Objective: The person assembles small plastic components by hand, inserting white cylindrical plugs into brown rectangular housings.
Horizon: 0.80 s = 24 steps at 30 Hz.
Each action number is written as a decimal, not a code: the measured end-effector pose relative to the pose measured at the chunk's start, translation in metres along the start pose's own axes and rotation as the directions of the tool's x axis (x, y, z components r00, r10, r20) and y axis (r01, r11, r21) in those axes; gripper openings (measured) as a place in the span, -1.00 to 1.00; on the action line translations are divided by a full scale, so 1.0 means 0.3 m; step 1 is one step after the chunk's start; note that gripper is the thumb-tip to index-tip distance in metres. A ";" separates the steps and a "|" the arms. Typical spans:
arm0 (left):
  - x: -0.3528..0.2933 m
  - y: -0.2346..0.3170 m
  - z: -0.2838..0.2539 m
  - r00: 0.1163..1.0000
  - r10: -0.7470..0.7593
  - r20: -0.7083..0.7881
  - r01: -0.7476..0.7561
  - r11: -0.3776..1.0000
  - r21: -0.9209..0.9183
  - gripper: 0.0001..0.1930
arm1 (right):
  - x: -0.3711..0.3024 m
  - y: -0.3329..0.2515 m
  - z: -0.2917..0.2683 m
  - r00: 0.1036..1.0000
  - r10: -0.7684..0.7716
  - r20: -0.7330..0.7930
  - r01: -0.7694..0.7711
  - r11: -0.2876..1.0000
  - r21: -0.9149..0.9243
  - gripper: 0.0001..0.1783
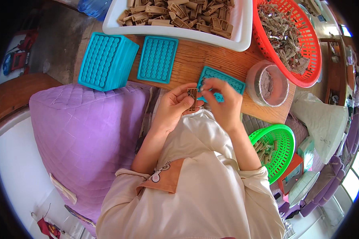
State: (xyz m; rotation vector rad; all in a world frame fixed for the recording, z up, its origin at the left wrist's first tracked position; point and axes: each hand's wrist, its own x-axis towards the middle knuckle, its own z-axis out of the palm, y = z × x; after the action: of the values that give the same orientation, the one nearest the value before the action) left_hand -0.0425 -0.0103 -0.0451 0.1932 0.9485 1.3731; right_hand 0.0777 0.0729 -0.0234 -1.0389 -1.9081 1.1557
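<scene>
My left hand [173,105] holds a small brown rectangular plastic piece [192,95] upright between thumb and fingers. Its face shows small details that I cannot make out. Beside it, my right hand [225,101] has thumb and fingertips drawn together close to the piece's upper right. That hand is somewhat blurred, and whatever is between its fingertips is too small to name. Under and behind the right hand lies a teal tray [231,83] with rows of round wells, partly covered by the hand.
On the wooden table [191,55] are another teal tray [157,59], a teal tray stack [101,61], a white bin [147,30] of tan pieces, a red basket [313,51] of greyish strips and a clear tub [281,85]. A green basket [285,149] sits lower right; purple quilted fabric [83,127] left.
</scene>
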 end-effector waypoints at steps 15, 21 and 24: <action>0.015 -0.009 0.000 1.000 -0.015 -0.001 0.015 0.988 -0.155 -0.74 | -0.068 0.028 0.023 0.839 -0.515 0.177 0.544 0.781 -0.306 -0.71; 0.006 -0.005 -0.012 0.999 -0.037 -0.023 0.035 0.996 -0.086 -0.74 | -0.115 0.044 0.015 0.881 -0.437 0.183 0.464 0.872 -0.155 -0.71; -0.005 0.003 -0.017 0.999 -0.029 -0.036 0.027 0.997 -0.068 -0.75 | -0.093 0.068 0.014 0.978 -0.194 -0.071 0.179 0.967 -0.181 -0.68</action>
State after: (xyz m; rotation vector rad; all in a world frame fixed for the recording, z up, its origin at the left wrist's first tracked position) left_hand -0.0464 -0.0134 -0.0470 0.1038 0.9309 1.3845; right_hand 0.0928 0.0528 -0.0475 -0.9596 -2.0151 0.8369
